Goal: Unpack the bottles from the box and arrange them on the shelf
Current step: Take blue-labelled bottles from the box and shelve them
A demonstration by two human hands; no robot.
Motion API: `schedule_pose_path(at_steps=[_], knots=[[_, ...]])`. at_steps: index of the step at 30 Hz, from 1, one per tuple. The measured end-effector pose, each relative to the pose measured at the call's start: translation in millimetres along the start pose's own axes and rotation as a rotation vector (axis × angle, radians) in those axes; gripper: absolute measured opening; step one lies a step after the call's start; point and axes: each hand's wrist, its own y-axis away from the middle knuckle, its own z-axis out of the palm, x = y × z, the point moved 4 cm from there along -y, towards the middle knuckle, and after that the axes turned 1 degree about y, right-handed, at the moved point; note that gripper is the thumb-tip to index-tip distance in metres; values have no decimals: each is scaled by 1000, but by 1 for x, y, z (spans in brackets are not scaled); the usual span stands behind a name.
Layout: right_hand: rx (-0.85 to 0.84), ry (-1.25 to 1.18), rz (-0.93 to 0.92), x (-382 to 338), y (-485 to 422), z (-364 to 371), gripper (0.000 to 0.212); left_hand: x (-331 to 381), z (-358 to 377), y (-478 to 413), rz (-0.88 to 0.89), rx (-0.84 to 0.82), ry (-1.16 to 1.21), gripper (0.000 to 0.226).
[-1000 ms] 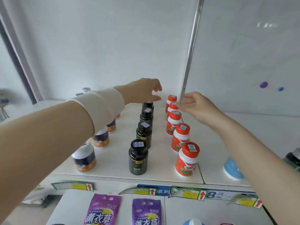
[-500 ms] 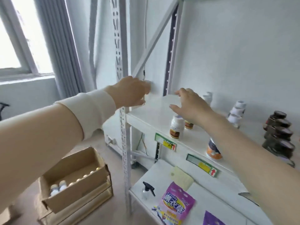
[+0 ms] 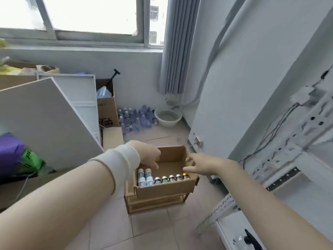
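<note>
My left hand [image 3: 149, 156] hangs over the cardboard box [image 3: 162, 190], fingers drooping loosely and holding nothing. My right hand [image 3: 200, 165] is at the box's right rim, fingers stretched out, also empty. The bottles [image 3: 162, 178] stand untouched along the box's near wall. Under the box lie stacked cardboard trays [image 3: 155, 202]. A white panel [image 3: 45, 123] leans left of the box, and the metal shelf frame [image 3: 281, 165] rises to its right. Beyond the box are water bottles [image 3: 137, 118] and a basin [image 3: 168, 115].

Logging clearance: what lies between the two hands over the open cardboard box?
Head view: only the bare floor of the open brown cardboard box lies between the left hand and right hand; its small capped bottles stand nearer, along the front wall.
</note>
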Motion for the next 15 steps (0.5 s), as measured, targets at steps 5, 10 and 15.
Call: schedule_pose_path(at_steps=[5, 10, 15], knots=[[-116, -10, -8, -1, -102, 16, 56, -51, 37, -74, -24, -82, 138, 44], [-207, -14, -49, 14, -218, 41, 53, -87, 75, -167, -64, -132, 247, 48], [-380, 18, -87, 26, -322, 104, 50, -112, 129, -254, -123, -224, 384, 37]])
